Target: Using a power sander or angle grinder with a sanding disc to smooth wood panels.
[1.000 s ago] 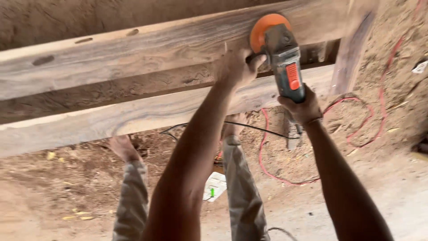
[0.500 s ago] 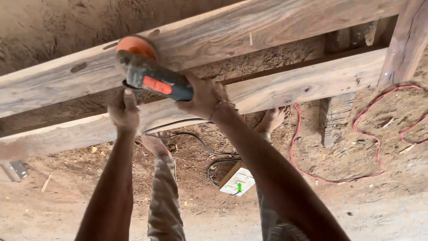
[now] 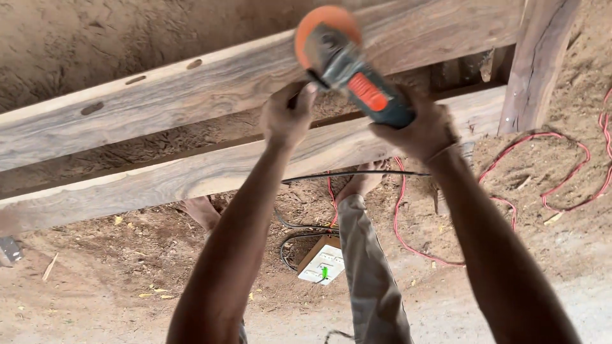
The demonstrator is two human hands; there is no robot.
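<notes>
No packages, signs or screens were visible. Only label-like thing was orange rectangular patch (image 3: pixel 368 92) on side of grey-blue grinder body (image 3: pixel 357 79), between orange disc guard and right hand (image 3: pixel 424 130); patch was long and narrow, print on it was not readable. White socket board (image 3: pixel 323 264) on sandy ground had small green spot.

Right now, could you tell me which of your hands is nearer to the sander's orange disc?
The left hand: it grips just below the orange disc, by the sander's head. The right hand holds the rear of the body, farther down and to the right.
</notes>
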